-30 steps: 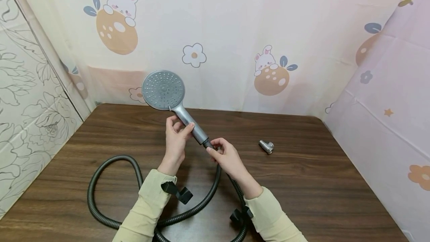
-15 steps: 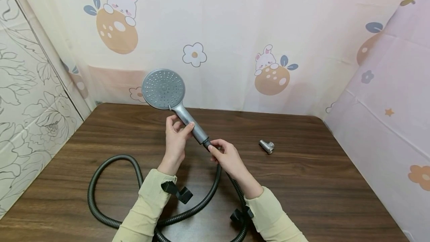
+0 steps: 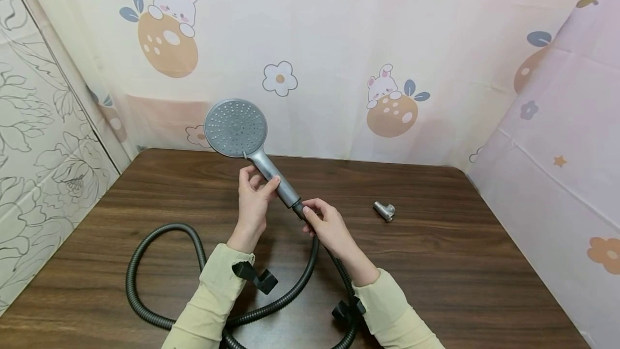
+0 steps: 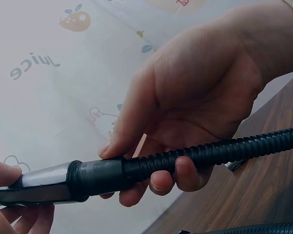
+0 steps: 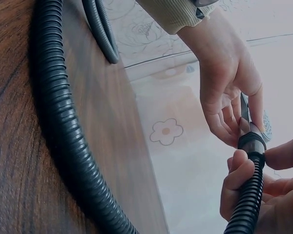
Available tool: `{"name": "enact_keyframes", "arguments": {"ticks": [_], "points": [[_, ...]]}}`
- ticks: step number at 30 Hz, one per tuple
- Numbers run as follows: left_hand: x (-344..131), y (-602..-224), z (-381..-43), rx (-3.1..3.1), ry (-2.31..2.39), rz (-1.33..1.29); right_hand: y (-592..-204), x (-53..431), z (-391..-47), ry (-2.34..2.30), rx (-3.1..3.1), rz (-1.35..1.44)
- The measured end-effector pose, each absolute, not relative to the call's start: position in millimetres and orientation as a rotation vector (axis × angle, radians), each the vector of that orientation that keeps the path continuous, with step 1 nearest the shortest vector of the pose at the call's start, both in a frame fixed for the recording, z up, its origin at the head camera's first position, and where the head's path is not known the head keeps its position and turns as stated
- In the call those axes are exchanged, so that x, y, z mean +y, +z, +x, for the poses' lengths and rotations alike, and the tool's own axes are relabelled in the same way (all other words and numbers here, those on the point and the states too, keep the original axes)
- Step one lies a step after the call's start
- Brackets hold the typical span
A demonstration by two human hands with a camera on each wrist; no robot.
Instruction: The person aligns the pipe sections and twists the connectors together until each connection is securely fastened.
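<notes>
A grey shower head is raised at the table's back edge, its nozzle face toward me. My left hand grips its handle between thumb and fingers. At the handle's lower end, my right hand pinches the black knurled hose nut. In the left wrist view, the nut sits right against the handle's end, and the fingers of the right hand curl under the ribbed black hose. The right wrist view shows both hands close together along the handle and hose.
The hose loops over the wooden table on the left and runs beneath both forearms. A small chrome T-shaped fitting lies right of the hands. Printed curtains hang behind the table and along its right side.
The thumb of my right hand has shifted slightly up and to the right across the hose nut. The left hand and shower head hold the same position.
</notes>
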State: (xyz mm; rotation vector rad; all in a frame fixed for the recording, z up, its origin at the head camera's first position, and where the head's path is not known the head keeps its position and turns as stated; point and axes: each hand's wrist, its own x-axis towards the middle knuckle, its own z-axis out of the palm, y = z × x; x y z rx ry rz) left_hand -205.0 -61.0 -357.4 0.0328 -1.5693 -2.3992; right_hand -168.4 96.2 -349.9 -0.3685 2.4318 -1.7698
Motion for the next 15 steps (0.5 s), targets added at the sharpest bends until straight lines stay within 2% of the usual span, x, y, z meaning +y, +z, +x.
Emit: {"name": "enact_keyframes", "arguments": {"ticks": [5,15], "points": [[-60.8,-357.1,-205.0,-1.578,-2.391,0.04,-364.4,97.9,-176.6,-1.788,2.427,-0.363],[-60.5,-355.4,-204.3,-1.595,-2.382,0.04,-364.3,97.8,-175.4,-1.774,2.43,-0.301]]}}
